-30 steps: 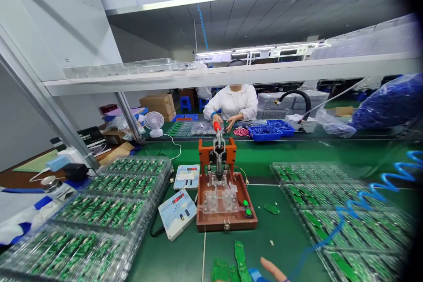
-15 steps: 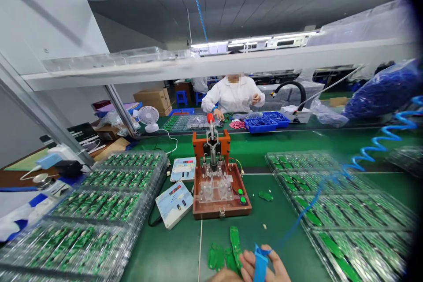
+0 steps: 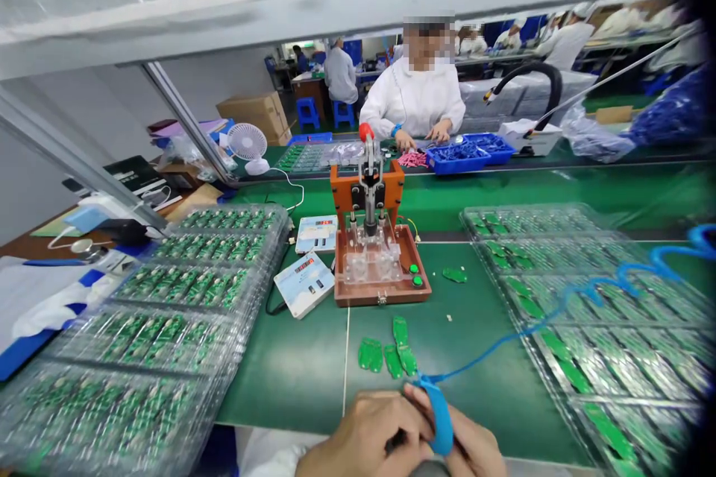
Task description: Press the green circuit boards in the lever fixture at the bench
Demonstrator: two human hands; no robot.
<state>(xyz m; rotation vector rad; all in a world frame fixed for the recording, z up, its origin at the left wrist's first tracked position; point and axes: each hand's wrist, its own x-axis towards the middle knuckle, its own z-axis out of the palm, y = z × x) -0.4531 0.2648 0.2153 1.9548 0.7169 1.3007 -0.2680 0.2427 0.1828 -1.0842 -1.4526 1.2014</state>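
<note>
Both my hands are close together at the bottom middle, over the table's near edge. A blue wrist strap (image 3: 441, 417) with a coiled blue cord lies between them, its band curving over the fingers of my right hand (image 3: 473, 440). My left hand (image 3: 372, 428) is closed, fingers bent against the strap. My right hand's fingers are also closed at the band; how far the band goes round them is partly hidden. Just beyond the hands, several small green circuit boards (image 3: 400, 350) lie on the green table mat (image 3: 285, 387).
A brown test fixture (image 3: 383, 291) with a red-knobbed lever stands ahead, beside two white meter boxes (image 3: 305, 285). Clear trays of boards flank it, left tray (image 3: 224, 358) and right tray (image 3: 517, 343). The blue cord (image 3: 503, 343) crosses the right side. A co-worker (image 3: 417, 100) sits opposite.
My view has tilted down. My left hand has come up beside the right at the strap, and the band now loops over the right fingers. The co-worker's hands have both lowered to the table.
</note>
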